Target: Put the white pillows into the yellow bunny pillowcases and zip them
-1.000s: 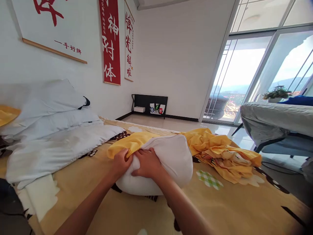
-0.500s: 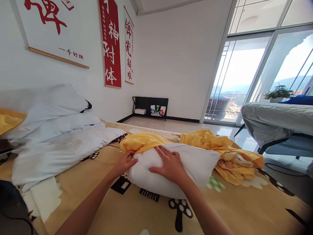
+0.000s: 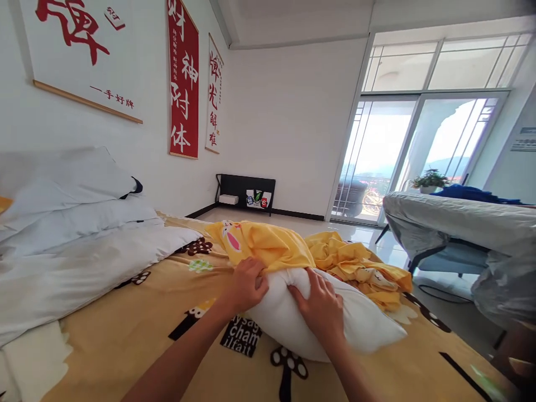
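A white pillow (image 3: 355, 324) lies on the yellow patterned bedspread (image 3: 138, 329) in front of me. A yellow pillowcase (image 3: 268, 245) with a cartoon print covers its far end. My left hand (image 3: 248, 283) is closed on the edge of the yellow pillowcase where it meets the pillow. My right hand (image 3: 320, 304) grips the top of the white pillow, fingers curled into it.
More crumpled yellow fabric (image 3: 355, 262) lies beyond the pillow. White pillows and a white duvet (image 3: 75, 223) are stacked at left against the wall. A grey-covered piece of furniture (image 3: 456, 223) stands at right before glass doors. A black low shelf (image 3: 247, 192) sits in the corner.
The pillow has turned, its free end now pointing right and toward me. The yellow pillowcase has come further over its far end. Both hands moved right; my right hand changed from lying flat to gripping.
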A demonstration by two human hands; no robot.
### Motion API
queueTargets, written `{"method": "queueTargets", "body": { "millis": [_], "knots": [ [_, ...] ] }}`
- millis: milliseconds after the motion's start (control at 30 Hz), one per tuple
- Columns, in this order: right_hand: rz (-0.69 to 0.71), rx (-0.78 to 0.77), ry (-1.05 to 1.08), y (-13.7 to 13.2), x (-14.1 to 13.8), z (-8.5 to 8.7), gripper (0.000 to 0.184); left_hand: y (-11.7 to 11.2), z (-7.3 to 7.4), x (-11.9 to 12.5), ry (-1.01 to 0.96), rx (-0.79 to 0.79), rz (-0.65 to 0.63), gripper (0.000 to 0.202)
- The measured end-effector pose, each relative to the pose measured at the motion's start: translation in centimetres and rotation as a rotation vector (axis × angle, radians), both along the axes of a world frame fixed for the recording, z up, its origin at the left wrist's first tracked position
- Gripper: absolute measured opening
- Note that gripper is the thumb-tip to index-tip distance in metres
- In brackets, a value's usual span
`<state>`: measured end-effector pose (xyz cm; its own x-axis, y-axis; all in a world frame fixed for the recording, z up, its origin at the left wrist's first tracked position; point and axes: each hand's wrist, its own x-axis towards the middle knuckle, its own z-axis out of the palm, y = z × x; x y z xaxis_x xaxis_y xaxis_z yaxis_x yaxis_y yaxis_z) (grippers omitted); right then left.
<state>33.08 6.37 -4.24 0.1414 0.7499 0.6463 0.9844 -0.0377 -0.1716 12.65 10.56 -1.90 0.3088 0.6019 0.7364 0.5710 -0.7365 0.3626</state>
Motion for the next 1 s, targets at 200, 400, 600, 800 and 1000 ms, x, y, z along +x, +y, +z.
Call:
{"method": "queueTargets", "body": {
  "millis": [200, 400, 600, 800, 1000],
  "knots": [
    [-0.071, 0.058, 0.162, -0.3, 3.3, -1.7, 0.055, 0.2, 4.9, -1.8, 0.457, -0.031, -0.243, 0.039],
    [-0.082, 0.149, 0.101, -0.6, 2.1, -2.0, 0.062, 2.1, 2.0, 0.2, 0.416, 0.103, 0.072, 0.019],
    [-0.076, 0.339, 0.049, -1.1, 2.4, -3.4, 0.063, 3.7, -1.7, 6.0, -0.117, 0.26, 0.342, 0.023],
    [-0.155, 0.411, -0.174, -4.9, 2.2, -4.6, 0.061, 4.1, -1.2, 8.4, -0.225, 0.28, 0.3, 0.024],
    [0.338, 0.285, -0.345, -3.2, 1.0, -3.0, 0.044, 3.4, -0.2, 7.2, -0.172, 0.31, 0.195, 0.023]
  ]
}}
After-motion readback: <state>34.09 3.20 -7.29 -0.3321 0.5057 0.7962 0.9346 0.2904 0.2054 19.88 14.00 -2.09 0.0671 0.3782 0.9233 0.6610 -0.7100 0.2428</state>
